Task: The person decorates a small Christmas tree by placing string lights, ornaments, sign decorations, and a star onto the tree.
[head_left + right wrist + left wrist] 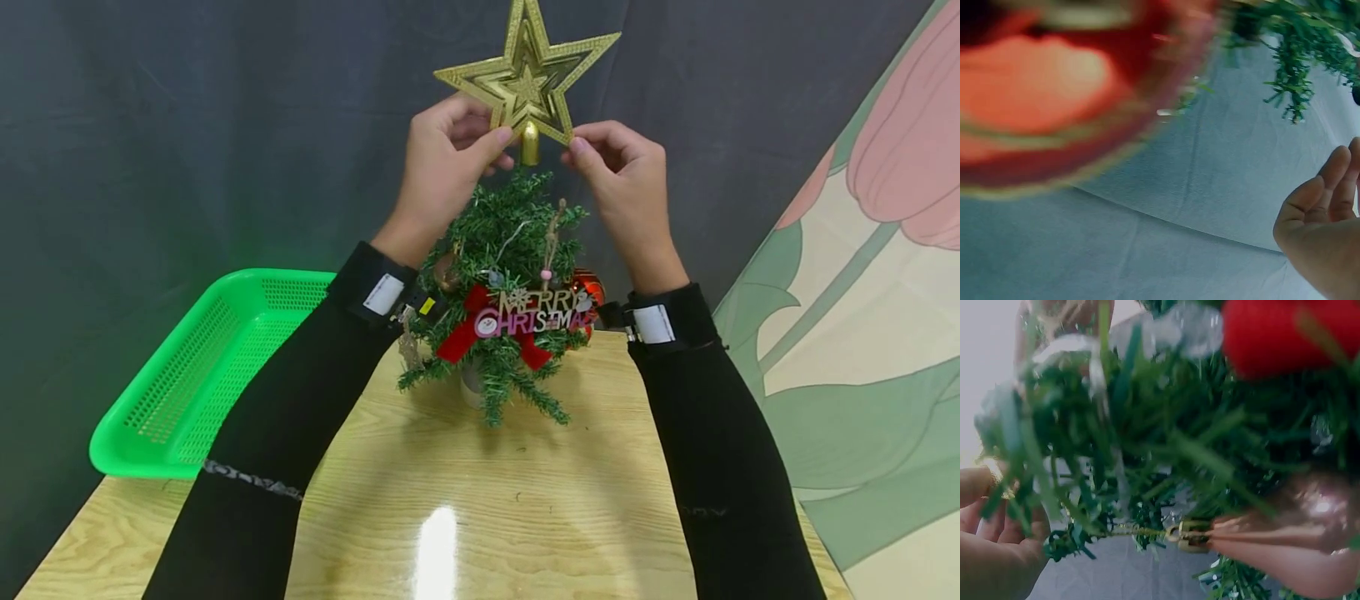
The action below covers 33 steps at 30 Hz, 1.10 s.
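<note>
A gold star tree topper (527, 87) stands over the tip of a small green Christmas tree (517, 242), its gold socket right above the top branches. My left hand (450, 158) pinches the star's lower left point between thumb and fingers. On the other side my right hand (626, 171) pinches the lower right point. On the tree's front hang a "Merry Christmas" sign (534, 313) and a red bow (461, 337). A pinkish shiny bauble (1297, 534) fills the lower right of the left wrist view. Close to the right wrist camera is a red bauble (1054, 94), blurred.
A green plastic basket (127, 408) sits at the left of the wooden table (480, 467), partly behind my left sleeve. Dark cloth (225, 125) hangs behind the tree. At the right is a panel with a tulip print (862, 333).
</note>
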Tool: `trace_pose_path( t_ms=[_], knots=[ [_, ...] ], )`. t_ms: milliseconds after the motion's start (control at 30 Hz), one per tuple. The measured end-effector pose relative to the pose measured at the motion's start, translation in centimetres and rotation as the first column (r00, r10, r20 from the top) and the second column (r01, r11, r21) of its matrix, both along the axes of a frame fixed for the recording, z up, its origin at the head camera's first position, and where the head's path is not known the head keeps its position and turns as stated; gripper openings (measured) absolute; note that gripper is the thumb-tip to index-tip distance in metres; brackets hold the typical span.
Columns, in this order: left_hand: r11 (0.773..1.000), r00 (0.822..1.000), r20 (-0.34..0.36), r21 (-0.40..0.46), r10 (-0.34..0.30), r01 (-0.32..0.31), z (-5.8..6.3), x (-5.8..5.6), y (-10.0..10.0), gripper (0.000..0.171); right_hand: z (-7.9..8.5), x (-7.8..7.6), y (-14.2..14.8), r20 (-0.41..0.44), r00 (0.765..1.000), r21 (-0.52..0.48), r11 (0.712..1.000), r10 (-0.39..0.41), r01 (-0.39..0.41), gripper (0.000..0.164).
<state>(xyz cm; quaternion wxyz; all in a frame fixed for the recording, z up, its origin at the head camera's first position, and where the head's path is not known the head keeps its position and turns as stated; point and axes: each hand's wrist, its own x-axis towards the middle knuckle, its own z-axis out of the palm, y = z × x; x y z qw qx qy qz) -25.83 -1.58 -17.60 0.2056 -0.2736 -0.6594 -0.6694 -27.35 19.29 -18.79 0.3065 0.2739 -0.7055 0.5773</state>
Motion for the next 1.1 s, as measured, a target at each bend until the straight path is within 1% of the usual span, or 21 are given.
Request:
trace_pose_path(
  t_ms=[33, 67, 167, 267, 367, 433, 567, 667, 767, 833, 933, 1000, 1100],
  knots=[
    [1.000, 1.000, -0.014, -0.026, 0.015, -0.016, 0.1, 0.0, -0.1, 0.018, -0.2, 0.0, 0.0, 0.020, 1.000, 0.014, 1.000, -0.004, 0.003, 0.011],
    [0.999, 1.000, -0.010, -0.040, 0.026, -0.027, 0.1, 0.0, -0.1, 0.015, -0.4, 0.0, 0.1, 0.038, 0.999, 0.036, 0.999, -0.009, 0.008, 0.012],
    [0.996, 0.998, -0.011, -0.076, 0.055, -0.056, 0.0, -0.2, -0.4, 0.015, -1.1, 0.2, 0.0, 0.055, 0.998, 0.127, 0.992, -0.034, 0.026, 0.015],
    [0.993, 0.998, 0.005, -0.102, 0.066, -0.065, -0.4, -0.4, -0.5, 0.014, -1.6, 0.5, 0.0, 0.070, 0.994, 0.208, 0.976, -0.079, 0.063, 0.019],
    [0.990, 0.998, 0.008, -0.125, 0.068, -0.066, -0.7, -0.4, -0.6, 0.016, -1.9, 0.7, 0.0, 0.068, 0.991, 0.252, 0.963, -0.117, 0.096, 0.019],
    [0.990, 0.998, 0.010, -0.126, 0.060, -0.058, -0.7, -0.5, -0.6, 0.019, -2.0, 0.8, 0.0, 0.066, 0.989, 0.259, 0.960, -0.129, 0.108, 0.019],
    [0.993, 0.997, 0.046, -0.110, 0.056, -0.051, -0.6, -0.7, -0.7, 0.023, -1.9, 0.7, -0.2, 0.062, 0.990, 0.255, 0.961, -0.125, 0.106, 0.019],
    [0.996, 0.995, 0.081, -0.079, 0.055, -0.048, -0.6, -0.9, -0.7, 0.023, -1.8, 0.6, -0.3, 0.077, 0.990, 0.243, 0.965, -0.114, 0.093, 0.018],
    [0.996, 0.995, 0.079, -0.064, 0.060, -0.055, -0.8, -1.1, -0.7, 0.023, -1.9, 0.5, -0.4, 0.111, 0.988, 0.235, 0.969, -0.110, 0.081, 0.019],
    [0.993, 0.996, 0.055, -0.091, 0.075, -0.069, -1.1, -1.1, -0.8, 0.025, -2.1, 0.6, -0.2, 0.135, 0.984, 0.239, 0.967, -0.119, 0.084, 0.022],
    [0.984, 0.995, 0.020, -0.151, 0.102, -0.098, -1.6, -0.8, -1.0, 0.029, -2.6, 1.3, 0.2, 0.160, 0.976, 0.232, 0.966, -0.150, 0.111, 0.027],
    [0.975, 0.992, 0.005, -0.188, 0.125, -0.121, -1.9, -0.4, -1.5, 0.032, -3.1, 2.0, 0.8, 0.145, 0.972, 0.228, 0.963, -0.183, 0.147, 0.029],
    [0.953, 0.983, -0.006, -0.243, 0.184, -0.180, -2.6, 0.4, -2.7, 0.036, -4.5, 3.3, 1.8, 0.091, 0.963, 0.218, 0.948, -0.255, 0.231, 0.030]
  ],
)
